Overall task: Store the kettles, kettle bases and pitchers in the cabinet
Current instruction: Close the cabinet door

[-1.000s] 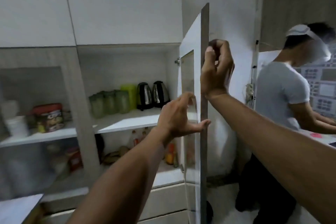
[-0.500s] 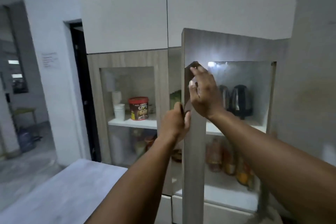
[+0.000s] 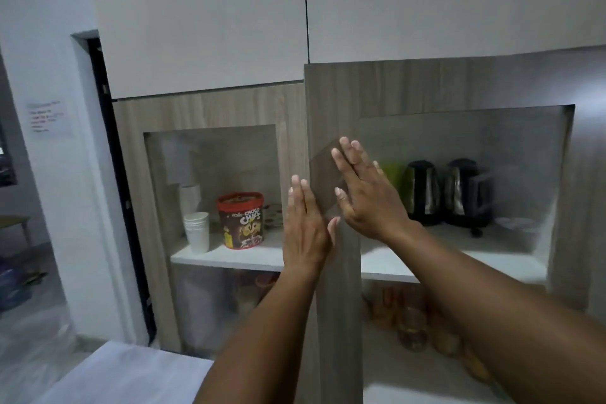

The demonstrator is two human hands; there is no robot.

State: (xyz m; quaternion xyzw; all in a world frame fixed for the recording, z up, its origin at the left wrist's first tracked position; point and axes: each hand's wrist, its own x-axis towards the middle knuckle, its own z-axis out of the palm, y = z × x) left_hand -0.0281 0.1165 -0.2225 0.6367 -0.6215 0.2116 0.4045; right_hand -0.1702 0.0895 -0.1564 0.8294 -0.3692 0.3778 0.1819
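Two steel and black kettles (image 3: 423, 193) (image 3: 467, 195) stand side by side on the white middle shelf (image 3: 459, 259), seen through the glass of the right cabinet door (image 3: 334, 98). A green pitcher (image 3: 392, 170) stands left of them, partly hidden by my right hand (image 3: 367, 193). That hand lies flat, fingers spread, on the door's wooden frame. My left hand (image 3: 305, 229) is flat too, at the seam between the two doors. Neither hand holds anything.
The left cabinet door (image 3: 210, 108) is closed; behind its glass stand stacked white cups (image 3: 196, 231) and a red cereal tub (image 3: 241, 220). Jars sit on the lower shelf (image 3: 410, 321). A grey counter (image 3: 124, 374) lies below left, a dark doorway (image 3: 105, 174) at left.
The right door has swung from wide open to nearly flush with the cabinet. Both hands went from gripping its edge to lying flat against it. The view turned left, and the other person left it.
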